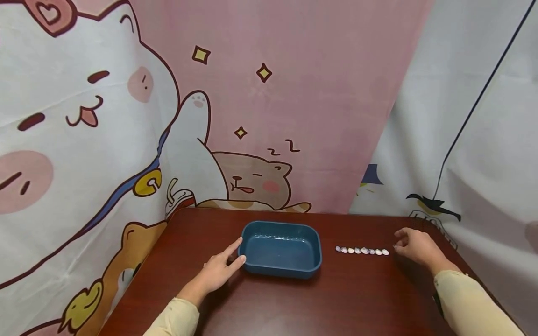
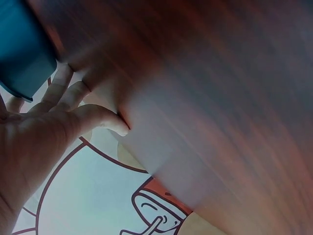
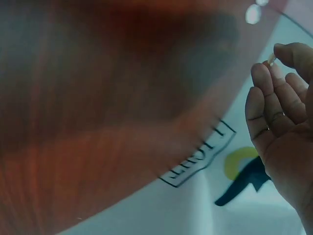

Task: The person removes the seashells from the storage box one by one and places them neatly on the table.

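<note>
A blue rectangular tray [image 1: 277, 270] with rounded corners sits on the table; part of the blue tray [image 2: 24, 54] shows in the left wrist view. My left hand [image 1: 216, 273] is at the tray's left side, fingers spread and fingertips at its rim. To the tray's right, several small pale oval pieces [image 1: 364, 250], like shells or pebbles, lie in a straight row. Just past the row's right end is my right hand [image 1: 416, 247]. Between its thumb and fingertips it pinches one small pale piece [image 3: 272, 59], mostly covered by the fingers.
The dark red-brown wooden table [image 1: 336, 303] has its far edge against a printed cloth [image 1: 319, 116] with cartoon animals. More cloth hangs along the left and right sides. The right hand is near the table's right edge.
</note>
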{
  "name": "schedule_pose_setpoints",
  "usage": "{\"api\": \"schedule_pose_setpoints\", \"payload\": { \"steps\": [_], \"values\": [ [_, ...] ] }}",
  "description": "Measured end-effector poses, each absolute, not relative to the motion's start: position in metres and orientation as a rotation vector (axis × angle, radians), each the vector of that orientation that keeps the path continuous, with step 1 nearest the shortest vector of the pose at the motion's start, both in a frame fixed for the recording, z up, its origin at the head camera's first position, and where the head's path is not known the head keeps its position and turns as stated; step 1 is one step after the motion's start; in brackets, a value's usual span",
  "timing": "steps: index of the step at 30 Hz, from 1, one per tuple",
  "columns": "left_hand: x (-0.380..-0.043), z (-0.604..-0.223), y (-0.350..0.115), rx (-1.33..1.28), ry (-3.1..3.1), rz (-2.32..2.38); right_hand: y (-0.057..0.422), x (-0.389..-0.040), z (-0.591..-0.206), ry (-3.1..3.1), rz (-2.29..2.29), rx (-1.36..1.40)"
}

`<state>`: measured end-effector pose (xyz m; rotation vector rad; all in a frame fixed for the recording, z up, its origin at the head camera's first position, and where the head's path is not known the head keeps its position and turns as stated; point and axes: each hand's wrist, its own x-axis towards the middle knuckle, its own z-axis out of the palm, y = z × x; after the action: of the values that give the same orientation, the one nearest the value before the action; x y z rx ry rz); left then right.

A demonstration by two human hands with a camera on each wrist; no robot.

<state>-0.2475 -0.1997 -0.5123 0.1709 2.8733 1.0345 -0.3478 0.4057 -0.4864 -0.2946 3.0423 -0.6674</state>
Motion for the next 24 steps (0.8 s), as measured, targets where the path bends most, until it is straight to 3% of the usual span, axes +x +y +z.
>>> {"api": "schedule_pose_setpoints", "payload": {
  "steps": [7,24],
  "values": [
    [-0.249,-0.513,-0.2,0.177,2.876,1.04,0.407,-0.345,-0.508,3.048,-0.553,-0.352],
    [-0.248,-0.513,-0.201,0.155,2.876,1.04,0.399,-0.347,-0.515,3.06,-0.525,-0.419]
  ]
}}
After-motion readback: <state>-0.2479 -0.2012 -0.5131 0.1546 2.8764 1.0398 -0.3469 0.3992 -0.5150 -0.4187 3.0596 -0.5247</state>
